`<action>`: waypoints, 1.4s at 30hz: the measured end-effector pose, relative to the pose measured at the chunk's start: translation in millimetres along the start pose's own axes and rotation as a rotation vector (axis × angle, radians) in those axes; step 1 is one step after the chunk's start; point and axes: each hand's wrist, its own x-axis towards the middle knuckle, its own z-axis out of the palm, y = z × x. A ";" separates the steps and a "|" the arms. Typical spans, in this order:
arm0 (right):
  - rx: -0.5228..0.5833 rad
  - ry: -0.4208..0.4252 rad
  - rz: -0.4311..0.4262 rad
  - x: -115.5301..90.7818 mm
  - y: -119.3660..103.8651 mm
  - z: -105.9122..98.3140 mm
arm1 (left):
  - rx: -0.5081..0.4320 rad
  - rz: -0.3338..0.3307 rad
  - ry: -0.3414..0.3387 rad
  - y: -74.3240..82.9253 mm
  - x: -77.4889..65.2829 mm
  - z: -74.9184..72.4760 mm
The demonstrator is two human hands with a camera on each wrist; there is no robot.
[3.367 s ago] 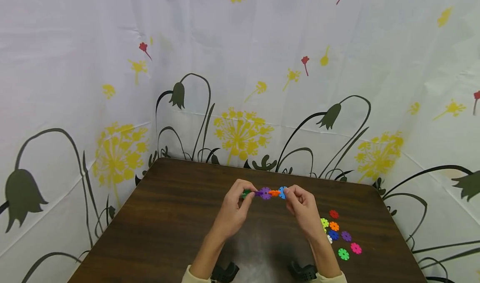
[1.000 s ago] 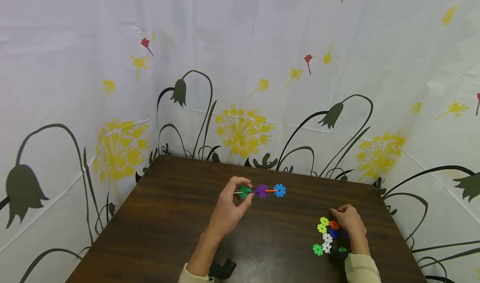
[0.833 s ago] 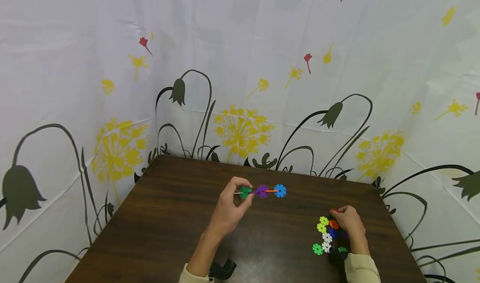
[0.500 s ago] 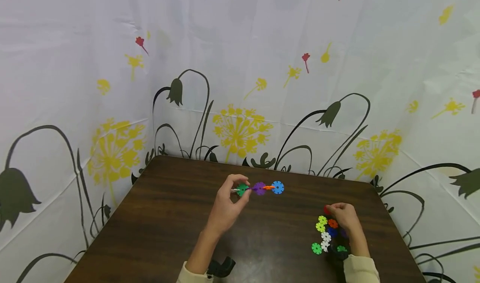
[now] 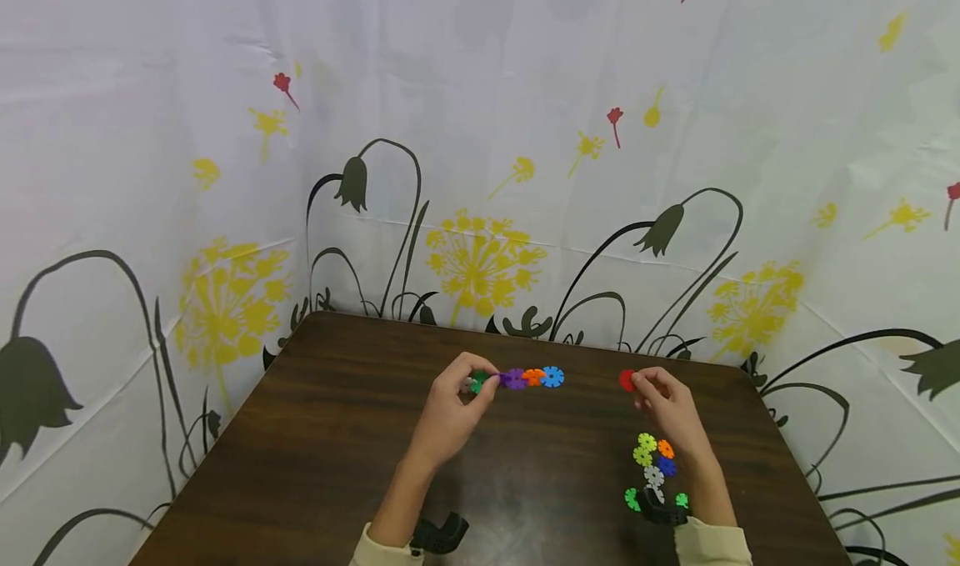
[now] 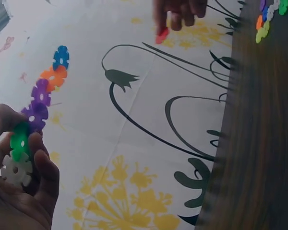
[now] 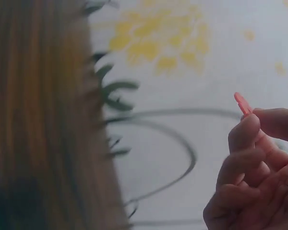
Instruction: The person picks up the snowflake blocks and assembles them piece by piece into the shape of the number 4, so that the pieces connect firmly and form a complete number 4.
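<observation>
My left hand (image 5: 448, 412) pinches a chain of notched interlocking plastic discs near its green disc (image 6: 19, 142), up over the table. From the hand the chain runs out through two purple discs, an orange disc (image 5: 533, 378) and, at the free end, a blue disc (image 5: 552, 377). A white disc (image 6: 17, 170) sits at the near end, against the palm and partly covered by fingers. Thumb and forefinger of my right hand (image 5: 671, 408) pinch a single red disc (image 5: 626, 380) by its edge. A gap separates it from the blue disc.
Loose discs lie on the dark wooden table (image 5: 337, 433) below the right hand, among them a yellow disc (image 5: 647, 442), an orange disc (image 5: 665, 448) and a green disc (image 5: 632, 499). The right forearm hides some. A flower-printed white curtain (image 5: 480, 174) hangs behind the table.
The right hand let go of the chain's blue end, went to the loose discs, picked up the red one and brought it up and left. The left hand keeps the chain, shifted slightly left.
</observation>
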 end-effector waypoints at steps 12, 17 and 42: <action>0.032 -0.071 -0.321 -23.1 -56.6 33.2 | 0.035 -0.197 -0.050 14.2 3.7 6.2; 0.061 -0.070 -0.440 -27.9 -68.6 50.0 | 0.031 -0.197 -0.028 17.5 5.3 7.7; 0.035 -0.015 -0.553 -39.4 -65.8 57.4 | -0.064 -0.266 -0.096 24.2 1.4 6.5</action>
